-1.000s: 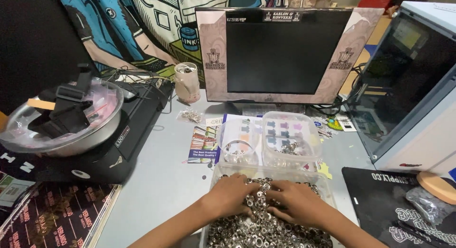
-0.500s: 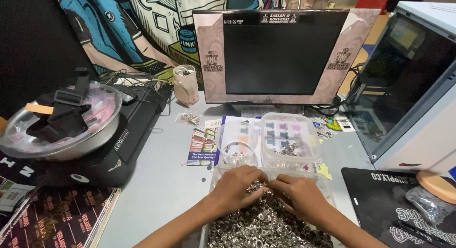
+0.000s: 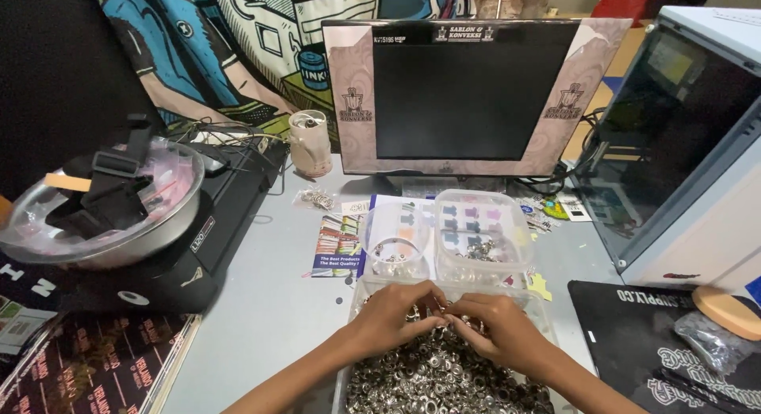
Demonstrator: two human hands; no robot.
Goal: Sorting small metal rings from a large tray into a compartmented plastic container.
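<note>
Monitor [image 3: 474,93] at 12 o'clock — dark, unlit rectangular screen in a pale patterned frame bearing small emblems at its left and right edges and a dark strip label along the top. Leaflet [image 3: 339,245] just left of centre — flat, with multicoloured stripes above a blue band. Small clear bag [image 3: 317,198] at 11 o'clock of the leaflet, holding metal bits. Clear lidded boxes [image 3: 482,235] below the monitor. Black mat [image 3: 650,346] with white lettering at 4 o'clock; crinkled clear bag [image 3: 713,341] upon it. Dark patterned printed sheet [image 3: 95,366] at 8 o'clock.
</note>
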